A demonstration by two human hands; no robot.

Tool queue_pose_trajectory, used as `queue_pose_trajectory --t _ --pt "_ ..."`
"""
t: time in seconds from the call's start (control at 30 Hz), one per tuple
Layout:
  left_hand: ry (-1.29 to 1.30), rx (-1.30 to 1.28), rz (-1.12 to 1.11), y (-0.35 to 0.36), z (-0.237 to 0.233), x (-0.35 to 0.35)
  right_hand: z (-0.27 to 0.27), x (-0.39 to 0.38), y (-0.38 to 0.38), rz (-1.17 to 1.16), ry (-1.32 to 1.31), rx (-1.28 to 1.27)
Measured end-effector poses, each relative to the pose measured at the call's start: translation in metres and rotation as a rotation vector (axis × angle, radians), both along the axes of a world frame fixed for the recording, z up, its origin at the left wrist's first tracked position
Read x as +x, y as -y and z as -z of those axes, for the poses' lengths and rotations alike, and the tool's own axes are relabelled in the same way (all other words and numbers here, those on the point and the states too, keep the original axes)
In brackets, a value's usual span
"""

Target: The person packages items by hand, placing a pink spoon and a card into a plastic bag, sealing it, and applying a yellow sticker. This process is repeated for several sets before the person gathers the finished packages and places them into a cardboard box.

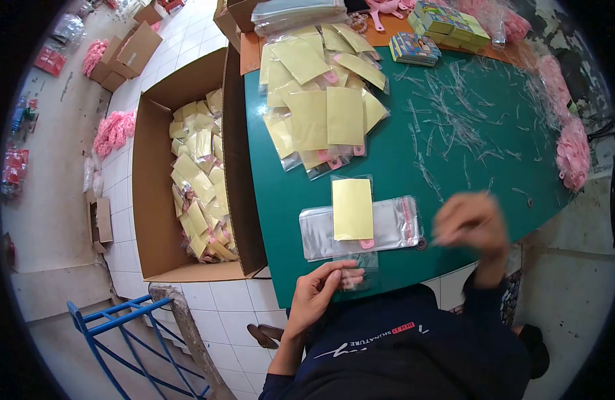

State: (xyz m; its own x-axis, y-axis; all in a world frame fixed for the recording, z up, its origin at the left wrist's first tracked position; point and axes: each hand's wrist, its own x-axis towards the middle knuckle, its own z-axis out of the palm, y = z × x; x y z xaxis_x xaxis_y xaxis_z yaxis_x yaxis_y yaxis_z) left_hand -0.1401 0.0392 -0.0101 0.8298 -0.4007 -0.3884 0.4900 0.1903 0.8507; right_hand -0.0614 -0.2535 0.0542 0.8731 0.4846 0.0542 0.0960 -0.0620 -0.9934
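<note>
My left hand (323,291) pinches a clear plastic sleeve (364,270) at the table's front edge. A yellow card (353,209) in a clear bag, with a pink piece at its lower end, lies above it across a stack of clear bags (314,233). My right hand (469,223) is blurred by motion over the table's right front part; its fingers are smeared and anything in them cannot be made out. Farther back lies a pile of bagged yellow cards (307,120).
Left of the green table (401,153) stands a large cardboard box (247,167) holding many bagged cards. Thin clear strips (454,100) are scattered at the back right. Small booklets (414,48) and pink items (573,153) lie along the far edges. A blue metal rack (121,320) stands lower left.
</note>
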Motion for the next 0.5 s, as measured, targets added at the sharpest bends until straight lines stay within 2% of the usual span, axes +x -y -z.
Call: queue_pose_trajectory --t 0.03,0.1,0.2,0.23,0.27,0.3,0.33,0.4,0.47,0.5 --pt "0.005 -0.018 -0.007 -0.001 0.002 -0.002 -0.002 0.023 0.044 -0.088 -0.059 0.146" --pt "-0.015 -0.019 0.004 -0.002 -0.001 -0.005 0.010 0.044 0.087 0.166 0.198 -0.298" --pt "-0.006 -0.023 0.009 -0.005 -0.003 -0.002 0.012 0.033 0.070 0.511 0.575 -0.939" --pt "-0.010 -0.026 0.003 -0.004 -0.004 -0.004 0.004 0.020 0.041 0.414 0.556 -0.973" --pt "-0.046 -0.033 -0.017 -0.003 -0.008 -0.003 -0.004 0.007 0.011 0.316 0.537 -1.003" --pt "-0.040 -0.083 -0.017 -0.002 -0.009 -0.003 0.006 -0.010 -0.018 0.105 0.520 -0.719" --pt "-0.036 -0.131 -0.013 -0.001 -0.010 -0.005 0.020 -0.034 -0.049 0.103 0.436 -0.565" --pt "0.017 -0.173 0.031 -0.002 -0.012 -0.008 0.044 -0.059 -0.080 0.092 0.430 -0.471" --pt "0.123 -0.165 0.116 -0.006 -0.014 -0.010 0.059 -0.061 -0.080 0.182 0.477 -0.464" --pt "0.163 -0.050 0.134 -0.008 -0.014 -0.011 0.064 -0.062 -0.079 0.224 0.504 -0.463"
